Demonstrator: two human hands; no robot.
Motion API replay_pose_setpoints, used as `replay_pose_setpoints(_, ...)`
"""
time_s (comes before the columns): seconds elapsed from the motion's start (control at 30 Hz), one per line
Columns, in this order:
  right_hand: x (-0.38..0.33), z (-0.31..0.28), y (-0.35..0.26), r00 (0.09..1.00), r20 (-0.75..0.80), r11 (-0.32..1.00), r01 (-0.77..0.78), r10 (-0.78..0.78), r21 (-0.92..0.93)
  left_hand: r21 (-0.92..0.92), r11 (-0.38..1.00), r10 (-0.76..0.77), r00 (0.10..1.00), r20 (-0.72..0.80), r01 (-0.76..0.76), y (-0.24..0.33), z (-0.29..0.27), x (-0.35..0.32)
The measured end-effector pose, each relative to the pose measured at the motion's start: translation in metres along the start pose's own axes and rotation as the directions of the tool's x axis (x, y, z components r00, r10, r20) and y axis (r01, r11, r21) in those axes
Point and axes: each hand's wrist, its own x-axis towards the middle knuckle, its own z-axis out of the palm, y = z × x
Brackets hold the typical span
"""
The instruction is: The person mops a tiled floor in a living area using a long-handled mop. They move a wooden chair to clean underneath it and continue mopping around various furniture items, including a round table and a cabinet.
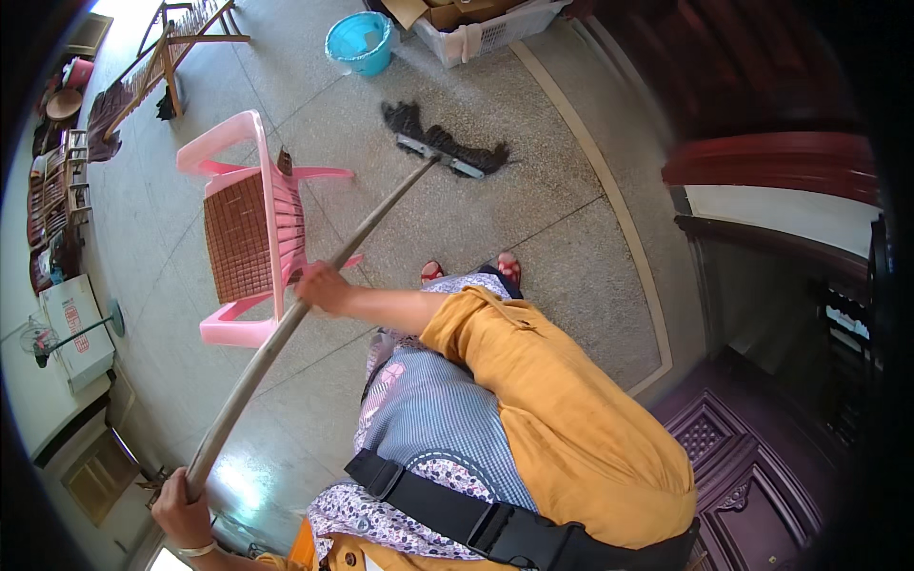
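As the long grey-brown wooden mop handle [314, 290] runs from about seven o'clock up to one o'clock across the view, both hands lie along this single axis. Nearest the viewer, at the lower edge, the left hand [181, 514], wearing a thin bangle, is clenched around the handle's top end. Farther along, the right hand [322, 287], reaching out of a rolled mustard-yellow sleeve [562, 419], is closed around the shaft near its middle and is therefore the hand nearer the working end. Just beside that hand, at nine o'clock, stands a pink plastic armchair with a brown woven seat mat [252, 224]. Beyond, at one o'clock from the right hand, the dark stringy mop head on its metal bar [446, 147] lies flat on the speckled grey stone floor [533, 247]. Farthest, at twelve o'clock, sits a blue plastic bucket [360, 43].
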Motion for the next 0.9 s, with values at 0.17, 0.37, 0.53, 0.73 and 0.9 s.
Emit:
replay_pose_setpoints(0.17,-0.013,0.038,-0.025,0.991,-0.133,0.995,0.037,-0.025,0.091,-0.006,1.000,0.001,0.999,0.045,0.000,-0.024,-0.012,-0.007)
replay_pose_setpoints(0.37,-0.079,-0.034,0.006,0.955,-0.147,0.962,-0.240,0.258,0.133,0.039,0.970,0.241,0.970,0.015,-0.241,0.018,-0.024,0.032)
replay_pose_setpoints(0.53,-0.191,-0.102,0.054,0.838,-0.422,0.936,-0.337,0.347,0.101,0.060,0.846,0.531,0.848,0.010,-0.530,0.108,-0.028,0.057)
replay_pose_setpoints(0.73,-0.372,-0.145,0.110,0.583,-0.622,0.786,-0.612,0.522,0.085,0.119,0.617,0.760,0.628,0.169,-0.778,0.262,0.021,0.077)
replay_pose_setpoints(0.9,-0.540,-0.132,0.137,0.473,-0.620,0.649,-0.757,0.627,0.079,-0.040,0.476,0.837,0.438,0.327,-0.879,0.372,0.115,0.038)
